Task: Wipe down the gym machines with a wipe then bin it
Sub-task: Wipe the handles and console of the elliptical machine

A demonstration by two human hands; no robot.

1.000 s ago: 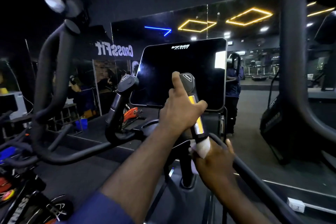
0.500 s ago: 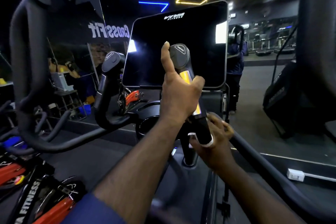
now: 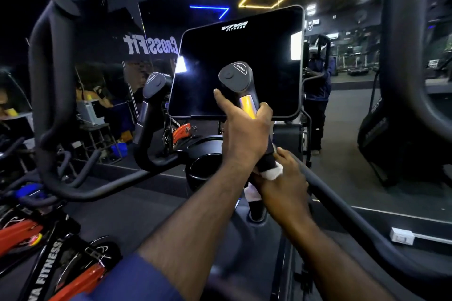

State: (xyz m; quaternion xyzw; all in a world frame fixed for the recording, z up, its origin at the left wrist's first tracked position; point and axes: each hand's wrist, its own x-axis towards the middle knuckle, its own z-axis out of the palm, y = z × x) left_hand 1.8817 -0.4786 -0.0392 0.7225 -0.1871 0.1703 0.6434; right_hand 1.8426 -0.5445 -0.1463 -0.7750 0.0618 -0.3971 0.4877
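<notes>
A gym machine stands in front of me with a dark console screen [image 3: 234,61] and two upright handle grips. My left hand [image 3: 242,129] grips the right handle [image 3: 236,78] just below its grey cap, index finger stretched up along it. Lower on the same handle, my right hand [image 3: 283,183] holds a white wipe [image 3: 272,172] wrapped round the black shaft. The left handle [image 3: 155,83] stands untouched.
A long curved black arm [image 3: 49,85] of the machine rises at the left, another [image 3: 401,39] at the right. Red and black exercise bikes [image 3: 36,234] sit at the lower left. A mirror wall [image 3: 354,76] faces me. A cup holder [image 3: 205,168] lies under the console.
My left hand has slid lower on the right handle, baring more of its cap. My right hand with the wipe stays near the handle's base. The view has shifted slightly.
</notes>
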